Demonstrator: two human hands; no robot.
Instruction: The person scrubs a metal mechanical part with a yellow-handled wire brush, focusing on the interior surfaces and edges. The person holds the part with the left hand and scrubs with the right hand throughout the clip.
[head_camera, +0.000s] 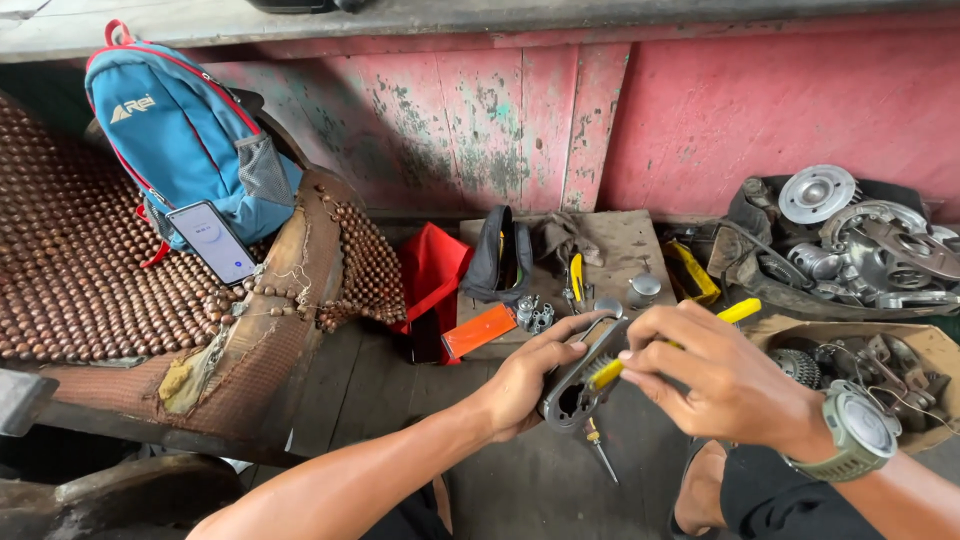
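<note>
- A worn pink wooden wall (700, 110) backs a dark plank floor (380, 390) strewn with tools.
- The left hand (520, 385) is closed around a grey metal engine cover (585, 375), held above the floor.
- The right hand (720, 375) grips a yellow-handled screwdriver (640, 355) lying against the cover.
- A blue backpack (185, 135) rests on a beaded seat (60, 260).

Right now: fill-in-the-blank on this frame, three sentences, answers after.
1. The left hand holds a grey metal casing with an oval ____ cut through it.
2. The right hand grips a tool with a ____ handle.
3. A smartphone leans against the ____ backpack.

Missing words: hole; yellow; blue
</note>
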